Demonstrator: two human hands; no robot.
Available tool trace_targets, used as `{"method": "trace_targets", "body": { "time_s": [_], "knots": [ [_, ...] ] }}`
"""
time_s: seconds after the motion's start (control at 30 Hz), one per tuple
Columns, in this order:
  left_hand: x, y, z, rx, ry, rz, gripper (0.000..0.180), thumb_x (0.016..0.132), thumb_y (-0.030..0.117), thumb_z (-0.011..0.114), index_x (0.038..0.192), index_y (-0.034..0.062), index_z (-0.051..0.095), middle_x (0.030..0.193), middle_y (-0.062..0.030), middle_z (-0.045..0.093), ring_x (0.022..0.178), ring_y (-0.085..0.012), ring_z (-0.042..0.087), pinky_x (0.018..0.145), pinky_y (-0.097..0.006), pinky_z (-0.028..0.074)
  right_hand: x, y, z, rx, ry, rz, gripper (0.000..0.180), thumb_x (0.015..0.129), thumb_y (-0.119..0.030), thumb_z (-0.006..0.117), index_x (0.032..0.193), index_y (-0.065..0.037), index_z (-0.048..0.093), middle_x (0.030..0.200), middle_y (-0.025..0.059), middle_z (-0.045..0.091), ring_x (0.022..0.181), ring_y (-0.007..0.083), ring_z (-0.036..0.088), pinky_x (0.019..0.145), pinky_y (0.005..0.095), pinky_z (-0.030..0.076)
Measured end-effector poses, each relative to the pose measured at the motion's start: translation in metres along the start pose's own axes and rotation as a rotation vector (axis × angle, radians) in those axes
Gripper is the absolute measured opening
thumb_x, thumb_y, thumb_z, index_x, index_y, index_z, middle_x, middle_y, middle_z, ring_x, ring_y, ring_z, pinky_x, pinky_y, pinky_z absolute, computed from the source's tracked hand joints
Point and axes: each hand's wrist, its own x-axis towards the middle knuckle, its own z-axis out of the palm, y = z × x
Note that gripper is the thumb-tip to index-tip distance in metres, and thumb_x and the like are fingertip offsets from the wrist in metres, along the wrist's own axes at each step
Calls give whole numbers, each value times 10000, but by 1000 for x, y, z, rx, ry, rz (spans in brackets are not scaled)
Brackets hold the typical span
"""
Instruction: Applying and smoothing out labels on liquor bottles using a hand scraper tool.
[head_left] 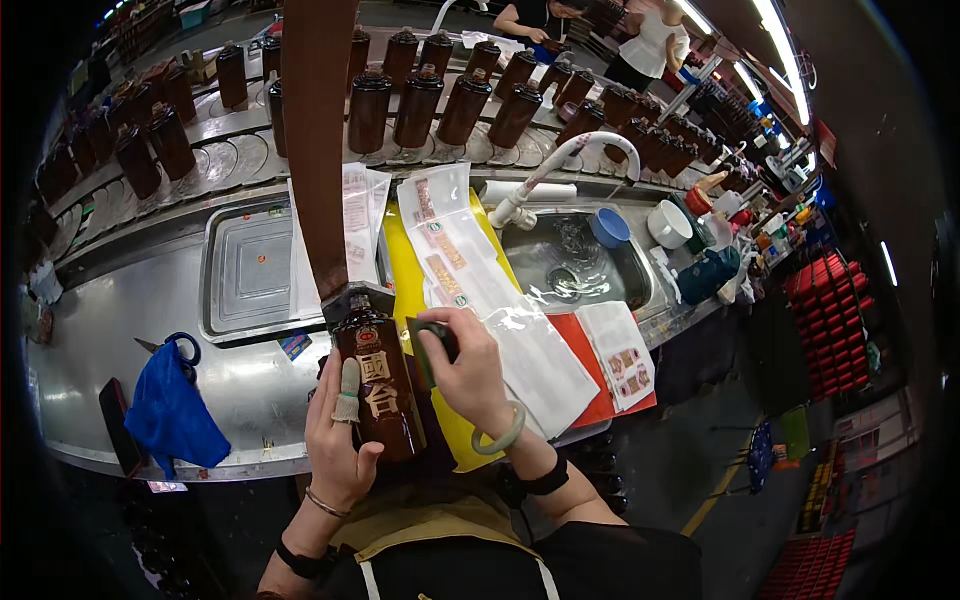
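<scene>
My left hand (338, 430) grips a dark brown bottle (378, 385) with gold characters on its front, a finger cot on my index finger. The bottle lies tilted with its base toward me, over the edge of the steel counter (250, 385). My right hand (470, 372), with a pale green bangle on the wrist, presses a dark green pad (428, 345) against the bottle's right side. A tall brown box (320, 140) rises just behind the bottle.
Clear sheets of labels (455, 260) lie on a yellow mat beside a red sheet (590, 370). A blue cloth and scissors (172, 405) lie left. A square tray (250, 270) and a sink with a faucet (575, 262) sit behind. Rows of brown bottles (440, 100) line a conveyor. Other people work at the far end.
</scene>
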Motion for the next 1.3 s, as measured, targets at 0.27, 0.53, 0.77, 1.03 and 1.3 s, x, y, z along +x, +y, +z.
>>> {"method": "trace_targets", "body": {
  "time_s": [0.27, 0.53, 0.77, 1.03, 1.3],
  "knots": [
    [-4, -1, -2, -68, 22, -14, 989, 1037, 746, 277, 1580, -74, 387, 1617, -336, 376, 1485, -502, 395, 1210, -505, 337, -6, -3, -18, 252, -72, 210, 191, 993, -45, 680, 1177, 9, 685, 1028, 118, 704, 869, 178, 666, 795, 312, 531],
    [5, 2, -5, -701, -18, -354, 644, 1159, 355, 348, 1612, -99, 282, 1587, -216, 463, 1446, -248, 458, 1216, -371, 327, -18, 10, -15, 711, -214, 468, 334, 1114, -284, 494, 1322, -36, 577, 903, -29, 475, 820, 49, 467, 725, 214, 422],
    [31, 3, 4, -1098, 81, -656, 614, 1145, 260, 473, 1658, 11, 246, 1544, -132, 501, 1381, -173, 500, 1163, -335, 406, -12, -11, 16, 772, -312, 611, 531, 1016, -250, 737, 1433, -10, 514, 867, -67, 484, 771, 28, 442, 690, 197, 385],
    [38, 2, 11, -1019, 89, -646, 735, 1059, 128, 648, 1669, 59, 244, 1430, -122, 583, 1232, -151, 598, 1053, -321, 508, -11, -6, 29, 717, -289, 601, 587, 980, -202, 783, 1448, 7, 497, 843, -70, 456, 769, 31, 448, 679, 200, 391],
    [37, 1, 12, -977, 93, -635, 709, 1062, 131, 642, 1659, 40, 271, 1452, -124, 577, 1261, -156, 589, 1072, -326, 495, -11, -5, 27, 684, -293, 578, 585, 990, -223, 770, 1457, 5, 500, 825, -61, 473, 753, 31, 442, 674, 199, 368]
  ]
}}
